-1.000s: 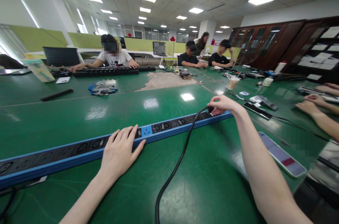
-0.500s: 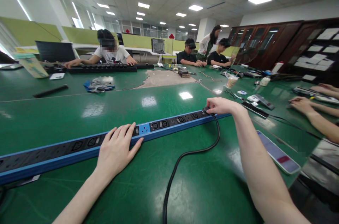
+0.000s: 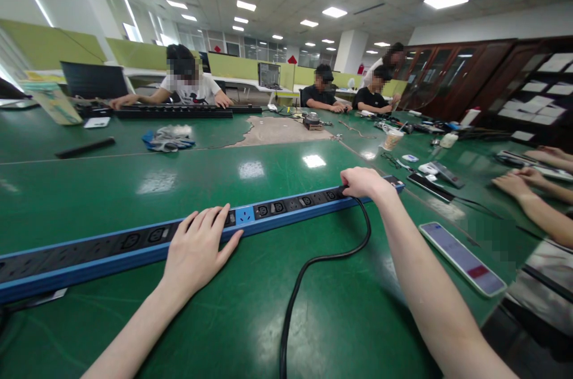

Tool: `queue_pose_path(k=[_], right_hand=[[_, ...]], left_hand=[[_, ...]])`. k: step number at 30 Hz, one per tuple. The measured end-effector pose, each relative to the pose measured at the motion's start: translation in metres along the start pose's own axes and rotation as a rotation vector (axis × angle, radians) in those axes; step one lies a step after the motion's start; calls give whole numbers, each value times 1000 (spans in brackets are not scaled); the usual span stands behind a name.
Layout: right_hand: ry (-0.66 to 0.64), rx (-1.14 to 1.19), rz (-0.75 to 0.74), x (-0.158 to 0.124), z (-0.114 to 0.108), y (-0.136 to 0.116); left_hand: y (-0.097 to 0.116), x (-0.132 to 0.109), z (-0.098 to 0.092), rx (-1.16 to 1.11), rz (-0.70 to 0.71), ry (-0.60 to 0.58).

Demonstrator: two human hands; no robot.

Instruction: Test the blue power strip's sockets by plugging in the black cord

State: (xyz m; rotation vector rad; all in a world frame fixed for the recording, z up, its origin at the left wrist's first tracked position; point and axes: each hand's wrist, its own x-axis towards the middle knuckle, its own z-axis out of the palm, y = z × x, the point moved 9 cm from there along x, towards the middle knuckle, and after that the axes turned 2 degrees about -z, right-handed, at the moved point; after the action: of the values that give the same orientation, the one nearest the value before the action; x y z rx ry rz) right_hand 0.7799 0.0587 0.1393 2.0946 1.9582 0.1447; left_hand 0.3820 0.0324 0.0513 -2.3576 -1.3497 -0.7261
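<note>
A long blue power strip with black sockets lies slantwise across the green table. My left hand rests over its middle, fingers laid on top and thumb along the near side, beside a single blue socket. Toward the strip's right end, my right hand grips a black plug, mostly hidden under the fingers, at a socket. Whether it is fully seated I cannot tell. From it a black cable curves down over the table to the bottom edge.
A phone lies right of my right forearm. Gloves and a dark bar lie farther back at left. A drink cup stands at right. Another person's hands rest at the right edge; several people sit across the table.
My right hand has shifted slightly left and lower over the plug, uncovering the strip's right end. My left hand stays put. A standing person in the background has moved right.
</note>
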Motion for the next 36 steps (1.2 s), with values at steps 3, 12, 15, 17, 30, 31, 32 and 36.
queue_pose_path(k=[3, 12, 15, 17, 30, 31, 32, 36], right_hand=[[-4, 12, 11, 1, 2, 2], [12, 55, 40, 9, 5, 11], [12, 88, 46, 9, 7, 10], [31, 81, 43, 8, 7, 8], [-104, 484, 9, 14, 34, 20], [-95, 464, 6, 14, 34, 20], [-93, 450, 9, 14, 35, 20], [-118, 521, 14, 18, 42, 29]], left_hand=[[1, 0, -1, 8, 3, -9], [0, 1, -2, -7, -5, -16], [1, 1, -3, -16, -5, -12], [0, 1, -3, -22, -7, -5], [1, 1, -6, -28, -6, 21], [0, 1, -7, -32, -6, 25], [0, 1, -7, -36, -5, 29], [0, 2, -5, -39, 0, 28]])
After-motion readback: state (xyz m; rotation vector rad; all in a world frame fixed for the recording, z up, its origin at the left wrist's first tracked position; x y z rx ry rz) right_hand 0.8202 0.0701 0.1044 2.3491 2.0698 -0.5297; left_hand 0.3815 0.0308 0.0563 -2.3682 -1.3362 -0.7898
